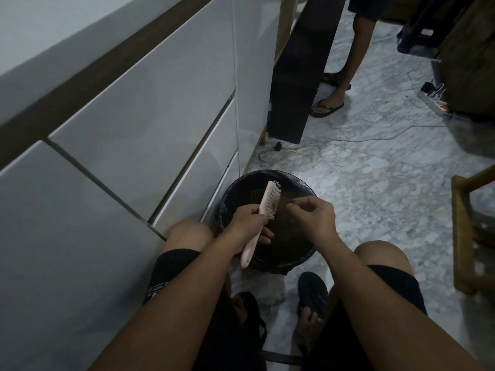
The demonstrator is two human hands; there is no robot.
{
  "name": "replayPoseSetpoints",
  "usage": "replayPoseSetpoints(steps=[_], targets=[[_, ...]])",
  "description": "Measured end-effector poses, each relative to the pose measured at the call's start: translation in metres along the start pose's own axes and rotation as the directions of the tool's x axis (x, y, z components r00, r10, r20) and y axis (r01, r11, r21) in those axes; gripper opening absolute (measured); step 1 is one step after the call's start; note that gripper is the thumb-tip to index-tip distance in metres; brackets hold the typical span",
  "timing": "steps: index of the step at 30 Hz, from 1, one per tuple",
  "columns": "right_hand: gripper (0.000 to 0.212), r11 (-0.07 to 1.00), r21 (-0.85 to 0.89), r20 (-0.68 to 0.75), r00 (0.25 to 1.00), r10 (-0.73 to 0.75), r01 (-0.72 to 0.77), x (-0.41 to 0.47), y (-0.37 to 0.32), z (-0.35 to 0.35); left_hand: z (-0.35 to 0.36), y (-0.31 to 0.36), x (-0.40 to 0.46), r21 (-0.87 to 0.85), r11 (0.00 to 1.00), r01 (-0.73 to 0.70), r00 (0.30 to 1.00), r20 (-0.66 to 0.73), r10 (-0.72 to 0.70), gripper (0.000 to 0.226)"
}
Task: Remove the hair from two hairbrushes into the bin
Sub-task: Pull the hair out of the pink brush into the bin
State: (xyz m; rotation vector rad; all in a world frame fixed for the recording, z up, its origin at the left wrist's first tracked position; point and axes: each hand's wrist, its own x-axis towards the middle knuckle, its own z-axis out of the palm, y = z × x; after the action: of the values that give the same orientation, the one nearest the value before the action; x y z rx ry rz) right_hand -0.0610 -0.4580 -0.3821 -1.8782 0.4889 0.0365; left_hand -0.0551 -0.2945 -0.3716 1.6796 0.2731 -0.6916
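One pale pink plastic hairbrush (269,200), gripped by the left hand (247,223), sits over the round black bin (233,194) while the right hand (313,215) pinches strands whose loose wisps may drift past the rim.

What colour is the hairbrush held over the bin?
Pale pink, handle and back alike; the hairbrush shows clearly in the head view.

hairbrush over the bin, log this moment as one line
left hand grips pink hairbrush | right hand pinches at bristles | both above black bin | hair strands too dim to confirm
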Motion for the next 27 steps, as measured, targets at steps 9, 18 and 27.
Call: replayPoseSetpoints(steps=[9, 18, 27], targets=[[0.057, 0.988, 0.023, 0.205, 0.966, -0.157, 0.155, -0.011, -0.005, 0.006, 0.001, -0.004, 0.001, -0.034, 0.999, 0.004, 0.999, 0.047, -0.003, 0.036], [0.011, 0.993, -0.105, -0.021, 0.998, -0.055, 0.052, 0.002, -0.001, 0.001, -0.001, -0.003, 0.003, 0.041, 0.999, -0.003, 1.000, -0.029, 0.004, 0.036], [0.008, 0.998, 0.020, -0.205, 0.976, 0.069, -0.066, 0.011, 0.006, -0.005, -0.004, 0.000, 0.004, -0.085, 0.996, -0.029, 0.994, -0.111, 0.019, 0.029]])
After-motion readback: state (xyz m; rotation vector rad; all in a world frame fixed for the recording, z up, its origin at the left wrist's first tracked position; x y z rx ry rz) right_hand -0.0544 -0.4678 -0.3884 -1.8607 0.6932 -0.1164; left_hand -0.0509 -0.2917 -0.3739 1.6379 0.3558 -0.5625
